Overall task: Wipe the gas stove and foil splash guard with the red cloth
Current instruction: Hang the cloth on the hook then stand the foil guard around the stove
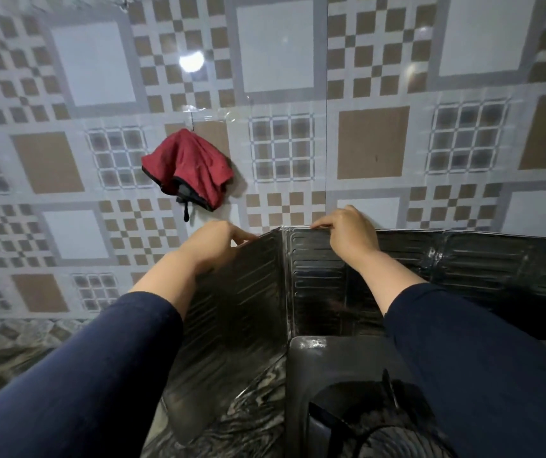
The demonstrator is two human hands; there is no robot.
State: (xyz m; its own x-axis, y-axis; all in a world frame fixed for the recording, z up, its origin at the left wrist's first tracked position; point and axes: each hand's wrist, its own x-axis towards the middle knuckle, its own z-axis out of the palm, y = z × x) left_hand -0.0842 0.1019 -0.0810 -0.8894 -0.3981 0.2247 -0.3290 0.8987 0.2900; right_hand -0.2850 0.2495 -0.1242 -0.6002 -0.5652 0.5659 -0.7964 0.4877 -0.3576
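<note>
Along top edge of foil splash guard, L hand & R hand each pinched the rim; red cloth hung on wall, gas stove below.

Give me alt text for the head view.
Both hands, left hand and right hand, grip the top edge of the dark foil splash guard behind the stove. The red cloth hangs untouched on the tiled wall.

Dim, wall tiles glare, warped edges
</note>
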